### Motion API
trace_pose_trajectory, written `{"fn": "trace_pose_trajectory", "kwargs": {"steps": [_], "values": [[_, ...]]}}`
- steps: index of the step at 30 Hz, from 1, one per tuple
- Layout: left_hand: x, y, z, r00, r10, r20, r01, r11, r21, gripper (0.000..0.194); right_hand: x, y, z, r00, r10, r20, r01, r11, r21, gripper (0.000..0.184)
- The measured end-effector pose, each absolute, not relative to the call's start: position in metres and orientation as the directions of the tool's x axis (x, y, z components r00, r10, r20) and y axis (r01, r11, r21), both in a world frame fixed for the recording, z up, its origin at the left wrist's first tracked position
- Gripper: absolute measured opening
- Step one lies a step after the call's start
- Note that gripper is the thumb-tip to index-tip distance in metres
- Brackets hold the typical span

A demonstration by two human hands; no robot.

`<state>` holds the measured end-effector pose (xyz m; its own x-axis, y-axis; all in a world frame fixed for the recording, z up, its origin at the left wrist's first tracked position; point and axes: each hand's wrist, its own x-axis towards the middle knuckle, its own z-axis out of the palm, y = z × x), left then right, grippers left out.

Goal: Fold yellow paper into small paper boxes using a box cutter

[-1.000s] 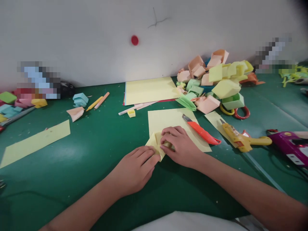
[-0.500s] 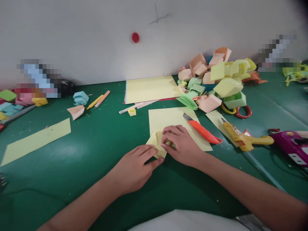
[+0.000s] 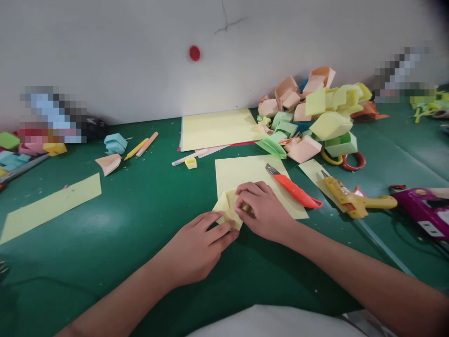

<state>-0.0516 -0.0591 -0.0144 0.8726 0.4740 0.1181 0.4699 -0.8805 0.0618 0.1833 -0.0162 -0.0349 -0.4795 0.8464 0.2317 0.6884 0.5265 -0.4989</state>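
A small folded piece of pale yellow paper [image 3: 228, 204] lies on the green table between my hands, partly hidden by fingers. My left hand [image 3: 205, 241] grips its near left edge, fingers over the paper. My right hand [image 3: 261, 210] pinches its right side with curled fingers and thumb. Behind it, partly under my right hand, rests a flat yellow paper sheet [image 3: 238, 171]. An orange-red utility knife [image 3: 296, 191] with its blade out lies across that sheet.
A yellow glue gun [image 3: 354, 199] lies on the right beside a purple tool [image 3: 421, 210]. Folded paper boxes [image 3: 301, 149] are heaped at the back right, by scissors handles [image 3: 353, 161]. A paper stack [image 3: 217, 131] sits by the wall; a yellow strip [image 3: 52, 206] lies left.
The fingers of my left hand have shifted slightly over the folded paper. My right hand keeps its pinch. The whole view has moved a little.
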Motion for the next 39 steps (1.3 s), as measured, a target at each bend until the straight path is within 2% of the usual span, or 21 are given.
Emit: {"fn": "trace_pose_trajectory", "kwargs": {"steps": [22, 26, 30, 34, 39], "values": [[-0.050, -0.060, -0.013, 0.861, 0.505, 0.057, 0.500, -0.862, 0.086, 0.050, 0.184, -0.017, -0.035, -0.481, 0.846, 0.229, 0.687, 0.526, -0.501, 0.007], [-0.050, -0.060, -0.013, 0.858, 0.508, 0.082, 0.501, -0.861, 0.087, 0.047, 0.195, -0.019, -0.029, -0.558, 0.772, 0.306, 0.614, 0.631, -0.474, 0.021], [-0.050, -0.060, -0.012, 0.854, 0.513, 0.087, 0.506, -0.858, 0.092, 0.045, 0.211, -0.021, -0.018, -0.699, 0.631, 0.337, 0.500, 0.767, -0.402, 0.022], [-0.050, -0.060, -0.011, 0.854, 0.515, 0.078, 0.508, -0.856, 0.098, 0.046, 0.218, -0.023, -0.016, -0.765, 0.603, 0.228, 0.476, 0.767, -0.430, 0.023], [-0.050, -0.060, -0.012, 0.855, 0.511, 0.086, 0.502, -0.858, 0.103, 0.047, 0.225, -0.017, -0.021, -0.749, 0.647, 0.141, 0.556, 0.731, -0.396, 0.022]]}}
